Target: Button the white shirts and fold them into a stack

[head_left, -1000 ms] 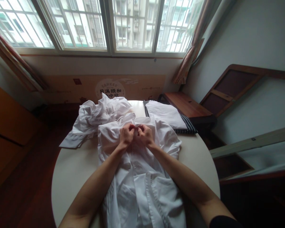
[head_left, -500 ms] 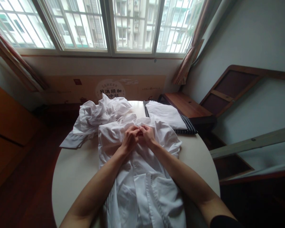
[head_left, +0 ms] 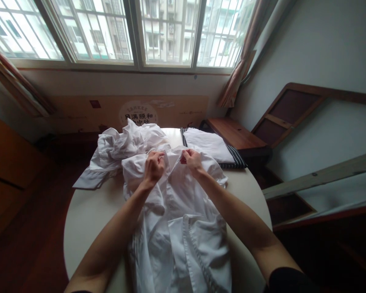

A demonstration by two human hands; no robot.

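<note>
A white shirt [head_left: 183, 191] lies spread over the round table, its lower part hanging toward me and its collar end away from me. My left hand [head_left: 155, 166] is closed on the left front edge of the shirt near the collar. Opposite it, my right hand [head_left: 191, 159] pinches the right edge by the collar. The two edges part in a V between my hands, with the fabric raised a little. Further down, a sleeve or cuff [head_left: 198, 244] is folded across the shirt front.
Crumpled white clothing [head_left: 125, 142] lies at the table's back left, over a flatter pale folded piece [head_left: 90, 179]. At the back right, a folded white garment [head_left: 205, 142] rests on black striped cloth [head_left: 238, 156]. The table [head_left: 91, 219] has a rounded edge. A wooden bench [head_left: 234, 132] stands behind it.
My hands were together at the collar and have moved apart, the left one to the left. The shirt's front edges have opened between them. The view has shifted slightly.
</note>
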